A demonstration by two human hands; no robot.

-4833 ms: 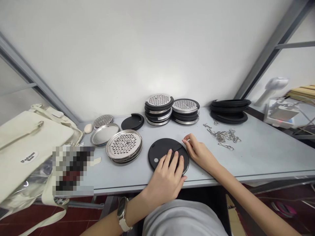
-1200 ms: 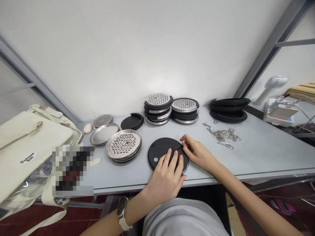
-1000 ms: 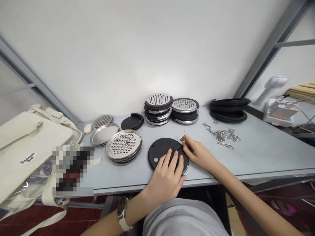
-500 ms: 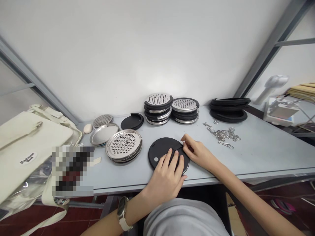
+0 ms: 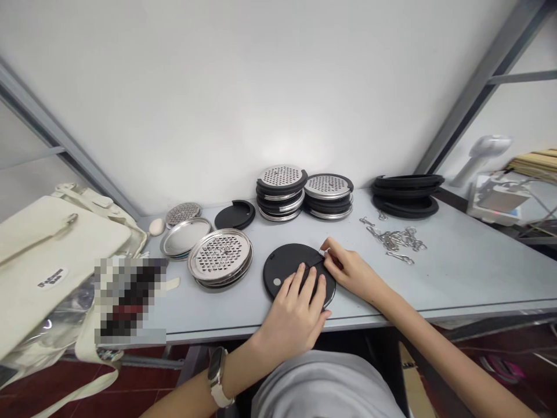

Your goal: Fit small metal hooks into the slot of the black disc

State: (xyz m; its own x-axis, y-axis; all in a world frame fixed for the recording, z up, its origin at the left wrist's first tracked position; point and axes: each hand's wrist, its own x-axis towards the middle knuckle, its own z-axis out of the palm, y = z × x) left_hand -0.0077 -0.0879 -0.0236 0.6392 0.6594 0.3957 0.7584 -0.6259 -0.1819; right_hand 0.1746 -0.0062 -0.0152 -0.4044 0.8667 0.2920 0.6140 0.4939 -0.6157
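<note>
A round black disc (image 5: 278, 264) with a pale dot lies flat near the table's front edge. My left hand (image 5: 298, 302) rests on it, fingers spread and pressing the top. At the disc's far right rim, my right hand (image 5: 346, 264) pinches a small metal piece (image 5: 322, 252), mostly hidden by the fingertips. To the left is a stack of round metal graters (image 5: 220, 255), and behind that are plain metal discs (image 5: 185, 235). A loose pile of small metal hooks (image 5: 395, 238) lies to the right of my right hand.
Two stacks of black-rimmed grater discs (image 5: 282, 194) stand by the wall, beside a black lid (image 5: 235, 215). Black rings (image 5: 407, 194) are stacked at the back right. A cream bag (image 5: 65, 249) and a pixelated patch cover the left; a white device (image 5: 491, 191) stands far right.
Both hands keep the same hold on the disc and the metal piece. The whole view has shifted very slightly; nothing else has visibly moved.
</note>
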